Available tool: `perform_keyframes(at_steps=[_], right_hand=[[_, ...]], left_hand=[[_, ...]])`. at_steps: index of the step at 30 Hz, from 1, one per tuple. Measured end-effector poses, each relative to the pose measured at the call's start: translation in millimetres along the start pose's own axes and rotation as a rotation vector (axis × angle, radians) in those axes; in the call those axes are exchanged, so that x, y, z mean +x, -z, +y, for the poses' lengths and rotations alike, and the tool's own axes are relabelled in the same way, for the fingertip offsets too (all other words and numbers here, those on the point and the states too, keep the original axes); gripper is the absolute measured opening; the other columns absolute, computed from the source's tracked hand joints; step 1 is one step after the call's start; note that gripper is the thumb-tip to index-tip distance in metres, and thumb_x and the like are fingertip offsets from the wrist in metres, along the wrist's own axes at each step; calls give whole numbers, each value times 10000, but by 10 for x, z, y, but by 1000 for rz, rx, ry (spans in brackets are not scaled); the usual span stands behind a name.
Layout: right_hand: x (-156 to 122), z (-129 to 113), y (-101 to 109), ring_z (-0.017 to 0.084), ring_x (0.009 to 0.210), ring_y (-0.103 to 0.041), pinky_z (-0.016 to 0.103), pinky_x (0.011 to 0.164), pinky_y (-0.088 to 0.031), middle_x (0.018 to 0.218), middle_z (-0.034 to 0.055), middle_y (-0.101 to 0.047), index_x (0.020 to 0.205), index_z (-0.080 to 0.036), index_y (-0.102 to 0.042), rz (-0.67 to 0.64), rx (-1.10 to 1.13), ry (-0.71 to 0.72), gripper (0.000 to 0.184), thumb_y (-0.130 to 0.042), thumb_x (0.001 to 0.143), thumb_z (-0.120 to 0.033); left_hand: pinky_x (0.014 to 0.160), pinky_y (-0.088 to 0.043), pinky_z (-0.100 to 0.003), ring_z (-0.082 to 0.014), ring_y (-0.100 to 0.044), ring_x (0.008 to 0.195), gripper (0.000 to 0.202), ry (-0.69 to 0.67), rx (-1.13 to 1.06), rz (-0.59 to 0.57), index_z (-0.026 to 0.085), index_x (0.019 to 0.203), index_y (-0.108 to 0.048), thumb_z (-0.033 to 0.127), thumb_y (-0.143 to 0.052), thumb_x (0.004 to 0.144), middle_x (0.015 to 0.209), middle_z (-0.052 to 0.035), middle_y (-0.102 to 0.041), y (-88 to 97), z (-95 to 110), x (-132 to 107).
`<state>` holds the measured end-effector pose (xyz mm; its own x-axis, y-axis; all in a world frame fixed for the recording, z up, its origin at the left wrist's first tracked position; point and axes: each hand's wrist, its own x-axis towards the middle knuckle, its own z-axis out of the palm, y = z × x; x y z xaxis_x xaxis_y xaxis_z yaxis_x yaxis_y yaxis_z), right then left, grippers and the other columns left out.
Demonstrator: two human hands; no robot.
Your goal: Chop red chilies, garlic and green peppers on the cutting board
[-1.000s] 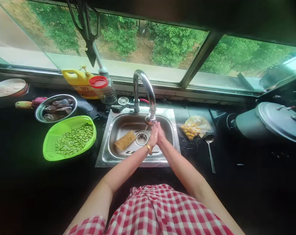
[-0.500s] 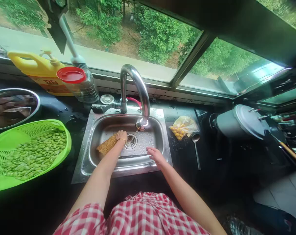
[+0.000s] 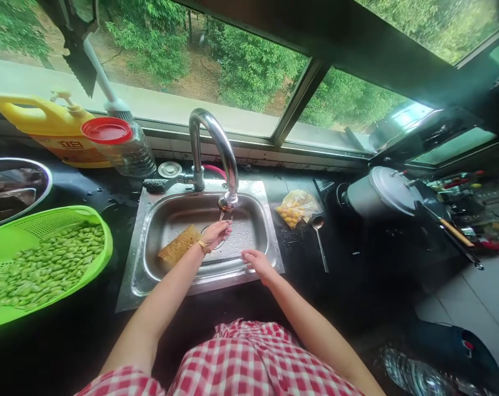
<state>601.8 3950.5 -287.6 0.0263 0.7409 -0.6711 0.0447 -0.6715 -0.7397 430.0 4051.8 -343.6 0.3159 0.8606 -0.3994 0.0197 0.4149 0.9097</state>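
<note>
My left hand (image 3: 216, 233) is inside the steel sink (image 3: 154, 264), under the curved tap (image 3: 216, 148), where a thin stream of water falls. Its fingers are loosely apart and hold nothing. A brown scouring pad (image 3: 177, 246) lies just to its left on the sink floor. My right hand (image 3: 255, 260) hovers over the sink's front rim, fingers spread, with nothing in it. A gold bangle sits on my left wrist.
A green plastic basket of shelled beans (image 3: 43, 264) sits left of the sink, a steel bowl (image 3: 14, 190) behind it. A yellow jug (image 3: 51, 129) and red-lidded jar (image 3: 117, 146) stand on the sill. Right: a bag of yellow pieces (image 3: 296, 208), a spoon (image 3: 319, 239), a lidded pot (image 3: 381, 198).
My hands were pressed together under the tap, then parted. The left touched the scouring pad and has come back under the water; the right dropped to the sink's front edge. The view swung right.
</note>
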Motion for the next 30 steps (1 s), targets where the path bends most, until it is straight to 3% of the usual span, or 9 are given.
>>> perform_keyframes(at_steps=[3, 7, 14, 19, 21, 23, 26, 28, 30], right_hand=[[-49, -47, -47, 128, 703, -555, 249, 632, -383, 793, 35, -644, 825, -156, -635, -20, 8, 21, 276, -614, 624, -343], [-103, -102, -144, 128, 703, -560, 261, 653, -394, 812, 38, -654, 831, -160, -643, -62, -14, 79, 254, -593, 644, -324], [-92, -252, -259, 100, 587, -494, 243, 593, -380, 640, -6, -588, 810, -155, -631, -62, 62, 308, 283, -581, 668, -395], [13, -410, -263, 75, 511, -430, 230, 538, -349, 534, -49, -521, 688, -158, -603, -108, 148, 393, 224, -638, 604, -363], [41, -453, -214, 69, 500, -433, 227, 534, -350, 528, -51, -529, 680, -154, -592, -85, 247, 352, 232, -659, 576, -349], [46, -476, -146, 72, 516, -469, 224, 542, -363, 561, -35, -570, 718, -149, -585, -80, 360, 283, 270, -683, 550, -337], [13, -473, -51, 81, 544, -514, 220, 552, -379, 607, 0, -619, 748, -148, -564, -96, 449, 214, 324, -730, 517, -305], [-31, -457, -11, 80, 541, -523, 216, 549, -386, 625, 13, -634, 742, -155, -545, -107, 487, 199, 338, -749, 518, -306], [-88, -445, 6, 80, 541, -533, 216, 551, -400, 647, 20, -643, 735, -159, -534, -132, 523, 169, 345, -757, 532, -328]], left_hand=[[552, -412, -179, -71, -530, 646, 260, -28, -524, -66, 149, 1020, -565, 248, -559, 780, 815, -46, -579, -53, 231, -289], [619, -435, -172, -65, -538, 709, 274, -57, -665, -55, 145, 978, -594, 115, -615, 706, 826, -31, -572, -25, 429, -592], [627, -415, -193, -64, -501, 674, 356, -175, -224, 14, 140, 1002, -586, 184, -668, 659, 768, -1, -555, -144, 403, -876], [664, -449, -255, -104, -532, 705, 434, -262, 55, -25, 187, 1077, -520, 264, -653, 671, 780, 0, -569, -185, 323, -804], [715, -461, -293, -140, -563, 786, 429, -218, 54, 89, 170, 1089, -511, 285, -626, 692, 873, -50, -600, -34, 295, -665], [819, -443, -332, -190, -556, 949, 455, -152, 76, 348, 143, 1123, -494, 265, -608, 700, 1065, -125, -575, 221, 301, -473], [963, -353, -355, -247, -409, 1197, 658, -134, 105, 681, 128, 1305, -314, 215, -588, 712, 1387, -187, -308, 665, 420, -134], [983, -330, -352, -251, -343, 1251, 713, -213, 57, 756, 114, 1361, -197, 199, -542, 743, 1455, -187, -151, 880, 565, 100], [981, -334, -343, -228, -366, 1235, 667, -286, 17, 774, 103, 1356, -220, 175, -501, 756, 1446, -176, -196, 954, 720, 312]])
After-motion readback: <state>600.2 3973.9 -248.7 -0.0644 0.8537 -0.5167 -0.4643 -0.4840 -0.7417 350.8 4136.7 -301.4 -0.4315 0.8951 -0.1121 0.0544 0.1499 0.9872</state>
